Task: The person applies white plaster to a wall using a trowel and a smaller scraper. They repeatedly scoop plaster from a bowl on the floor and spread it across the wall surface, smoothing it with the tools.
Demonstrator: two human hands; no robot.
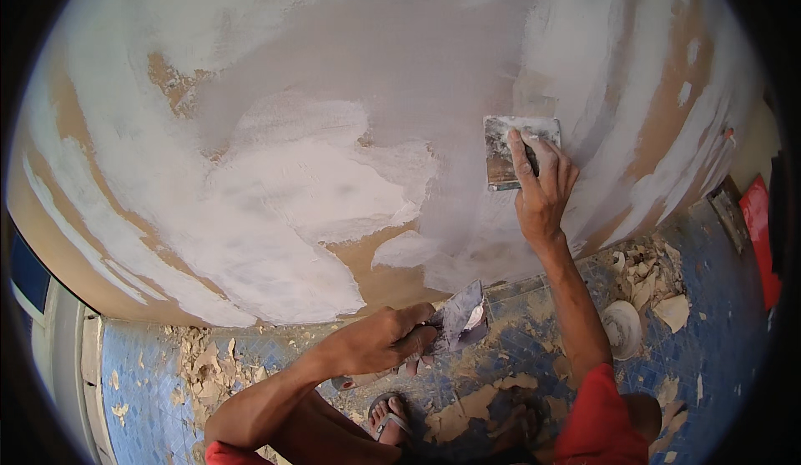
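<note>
My right hand (pixel 544 183) grips a square metal putty spreader (pixel 503 169) held flat against the patchy white-and-tan wall (pixel 359 73), right of its middle. Low in front of the wall, my left hand (pixel 384 336) holds a second metal scraper (pixel 459 313), its blade smeared with pale filler. Grey and white coats of filler cover much of the wall, with bare tan areas showing between them.
Blue tiled floor (pixel 142 382) with flakes of debris (pixel 213 365) runs along the wall's foot. A round white dish (pixel 621 330) lies at right, near a red object (pixel 759 240). My sandalled foot (pixel 389 419) shows below. A pale frame (pixel 62 356) stands at far left.
</note>
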